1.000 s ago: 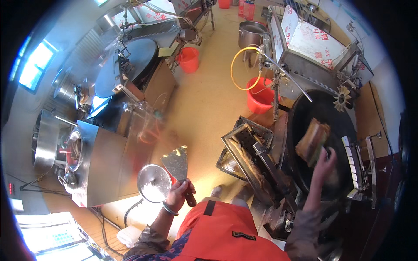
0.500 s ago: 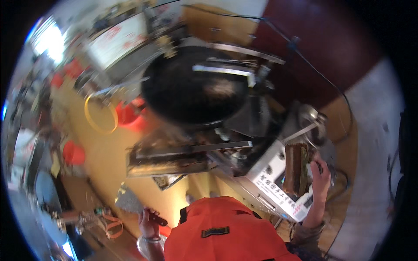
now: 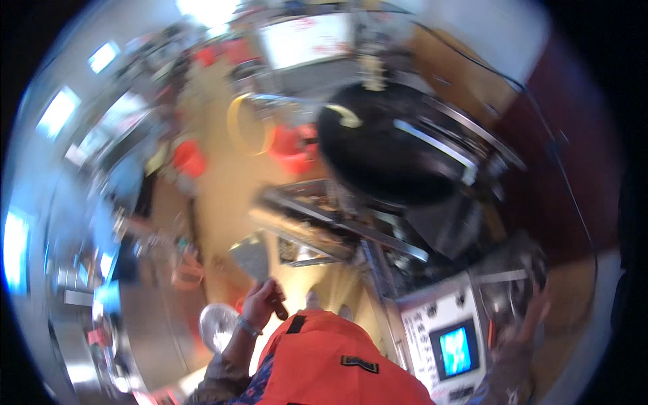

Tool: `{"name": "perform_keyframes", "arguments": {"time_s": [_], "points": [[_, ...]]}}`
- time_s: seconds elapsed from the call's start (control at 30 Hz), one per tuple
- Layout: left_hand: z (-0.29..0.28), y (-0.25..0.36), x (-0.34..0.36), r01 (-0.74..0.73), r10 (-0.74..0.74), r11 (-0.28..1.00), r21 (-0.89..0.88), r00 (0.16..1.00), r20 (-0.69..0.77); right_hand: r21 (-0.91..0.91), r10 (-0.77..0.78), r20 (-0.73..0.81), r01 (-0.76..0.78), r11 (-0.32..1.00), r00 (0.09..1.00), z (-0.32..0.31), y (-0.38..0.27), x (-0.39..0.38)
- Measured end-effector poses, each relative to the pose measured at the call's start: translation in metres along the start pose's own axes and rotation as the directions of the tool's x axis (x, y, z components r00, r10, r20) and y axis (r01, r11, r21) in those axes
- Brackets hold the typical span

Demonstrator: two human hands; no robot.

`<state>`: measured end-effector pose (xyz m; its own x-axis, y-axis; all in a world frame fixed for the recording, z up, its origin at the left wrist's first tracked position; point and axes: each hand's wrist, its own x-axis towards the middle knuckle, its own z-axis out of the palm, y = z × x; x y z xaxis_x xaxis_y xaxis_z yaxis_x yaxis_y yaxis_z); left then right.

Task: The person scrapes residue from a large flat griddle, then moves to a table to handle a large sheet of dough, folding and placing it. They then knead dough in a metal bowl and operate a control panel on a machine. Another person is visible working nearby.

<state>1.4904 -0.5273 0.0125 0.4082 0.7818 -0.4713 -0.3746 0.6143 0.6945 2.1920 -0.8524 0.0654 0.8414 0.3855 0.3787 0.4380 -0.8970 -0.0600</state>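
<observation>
My left hand [image 3: 258,304] is closed around the brown handle of a scraper [image 3: 251,259]. Its wide grey blade points up and away from me. At the far right my right hand [image 3: 530,320] is smeared by motion, beside a metal pot [image 3: 503,297] on the counter. Whether its fingers hold anything does not show. Left of that hand stands a white control panel with a lit blue screen [image 3: 455,351]. Beyond it, a large black wok [image 3: 378,155] sits with a metal bar lying across it.
A long metal trough [image 3: 304,233] juts out left below the wok. Red buckets [image 3: 190,158] stand on the yellowish floor, near a yellow hoop [image 3: 236,125]. A black cable [image 3: 523,88] runs along the right wall. A round metal bowl [image 3: 219,327] is beside my left forearm.
The view has swung left, so the wok and panel sit further right. The brown block-like thing in my right hand is out of sight; that hand is now by the pot. The scraper stays in my left.
</observation>
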Motion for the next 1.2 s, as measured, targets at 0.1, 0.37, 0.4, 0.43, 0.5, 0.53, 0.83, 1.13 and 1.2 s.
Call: {"name": "perform_keyframes", "arguments": {"time_s": [0.1,0.37,0.4,0.43,0.5,0.53,0.83,1.13,1.2], "points": [[0.003,-0.004,-0.015,-0.068,0.066,0.997,-0.042,0.997,-0.051,0.213,-0.253,0.16,0.217,0.953,0.954,0.061,0.02,0.003],[-0.026,0.026,-0.029,-0.209,0.195,0.971,-0.119,0.973,-0.123,0.058,-0.156,-0.642,0.251,0.966,0.75,-0.027,-0.107,-0.057],[-0.032,0.031,-0.028,-0.225,0.204,0.967,-0.12,0.966,-0.161,0.123,-0.139,-0.705,0.313,0.942,0.695,-0.043,-0.144,-0.079],[-0.038,0.036,-0.026,-0.221,0.195,0.968,-0.122,0.96,-0.199,0.222,-0.131,-0.705,0.392,0.892,0.697,-0.053,-0.185,-0.103],[-0.055,0.051,-0.017,-0.226,0.192,0.967,-0.12,0.951,-0.244,0.56,-0.182,-0.477,0.457,0.691,0.86,-0.059,-0.279,-0.164],[-0.065,0.059,-0.011,-0.234,0.199,0.965,-0.12,0.947,-0.252,0.749,-0.218,-0.272,0.348,0.564,0.937,-0.057,-0.331,-0.196],[-0.202,0.137,0.1,-0.172,0.17,0.985,-0.014,0.98,-0.104,0.865,-0.904,0.425,-0.278,0.419,-0.04,-0.064,-0.719,-0.393],[-0.281,0.229,0.165,-0.07,0.061,0.997,0.042,0.982,0.177,0.459,-0.676,0.687,-0.562,0.687,-0.265,-0.032,-0.897,-0.484],[-0.302,0.244,0.189,-0.15,0.109,0.958,0.243,0.979,0.172,0.442,-0.66,0.727,-0.607,0.66,-0.189,-0.022,-0.926,-0.488]]}}
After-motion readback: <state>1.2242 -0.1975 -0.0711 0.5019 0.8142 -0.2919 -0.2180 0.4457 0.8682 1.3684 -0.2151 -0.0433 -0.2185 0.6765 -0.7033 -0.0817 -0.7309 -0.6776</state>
